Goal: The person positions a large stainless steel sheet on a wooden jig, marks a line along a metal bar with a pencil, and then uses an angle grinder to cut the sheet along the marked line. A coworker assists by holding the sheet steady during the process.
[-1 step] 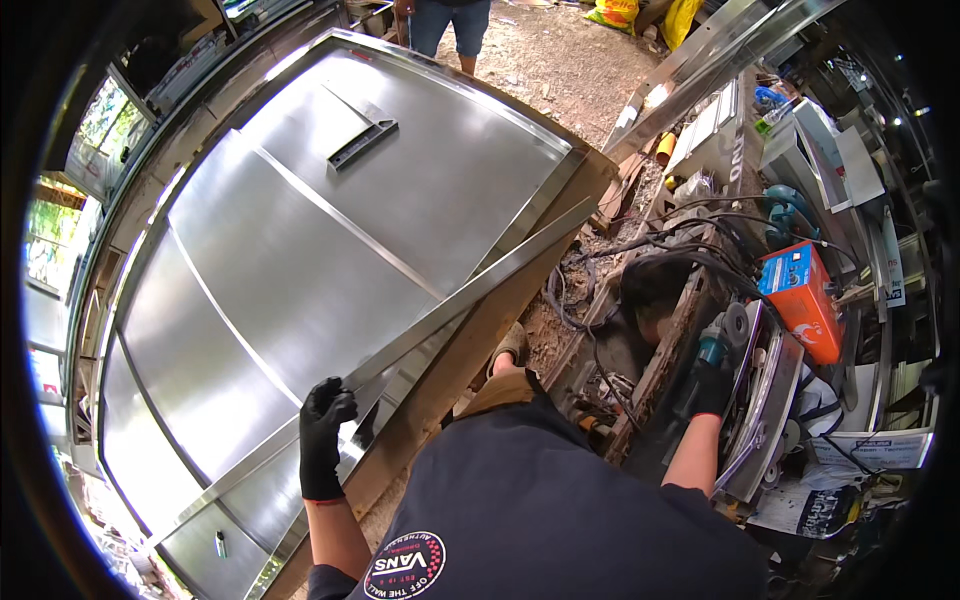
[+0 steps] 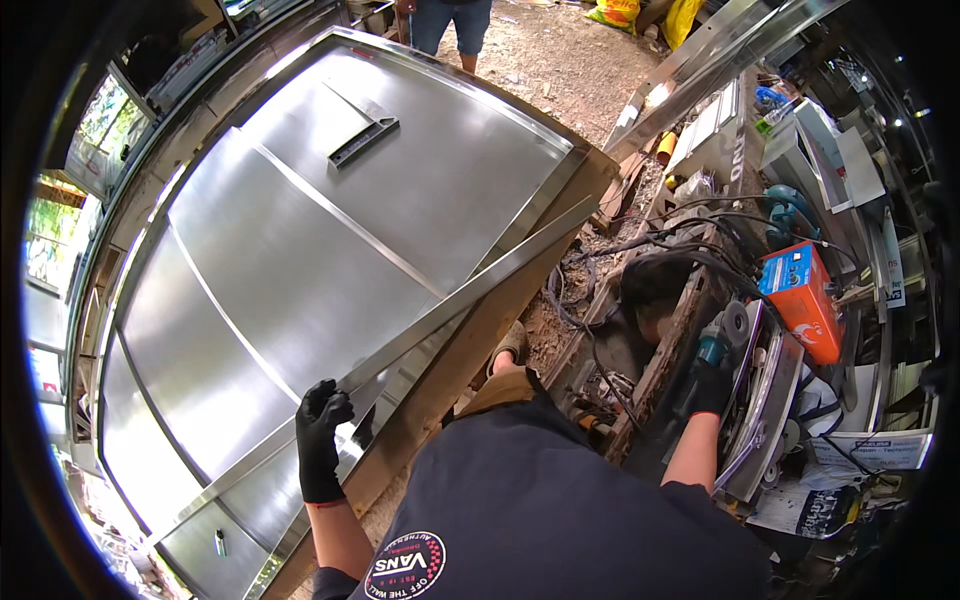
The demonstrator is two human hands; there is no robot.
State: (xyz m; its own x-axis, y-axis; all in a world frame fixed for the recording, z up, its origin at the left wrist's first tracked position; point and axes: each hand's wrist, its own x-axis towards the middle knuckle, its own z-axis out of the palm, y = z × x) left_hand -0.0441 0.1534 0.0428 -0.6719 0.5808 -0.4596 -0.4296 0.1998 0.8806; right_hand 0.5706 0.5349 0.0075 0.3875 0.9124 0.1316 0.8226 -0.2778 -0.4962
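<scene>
A big stainless steel panel (image 2: 300,260) fills the left of the view, lying flat with raised seams running across it; everything else is placed from it. Along its right-hand edge lies a long steel strip (image 2: 470,290), its long axis running diagonally from the panel's far right corner down toward the person. On the panel's far part rests a dark square-shaped tool (image 2: 362,140). Beyond the far edge, another person's legs (image 2: 450,25) stand on the dirt. To the right of the panel, past a gap of rubble and black cables (image 2: 640,250), sits an orange box-shaped machine (image 2: 800,300).

The left hand (image 2: 320,440), in a black glove, is at the panel's near edge, fingers curled closed over the near end of the steel strip, so the strip extends up and away from it. The right hand (image 2: 708,385), also gloved, is well off to the right of the panel, wrapped around a teal angle grinder (image 2: 722,335) near the orange machine. The left hand is by far the nearer to the strip.
</scene>
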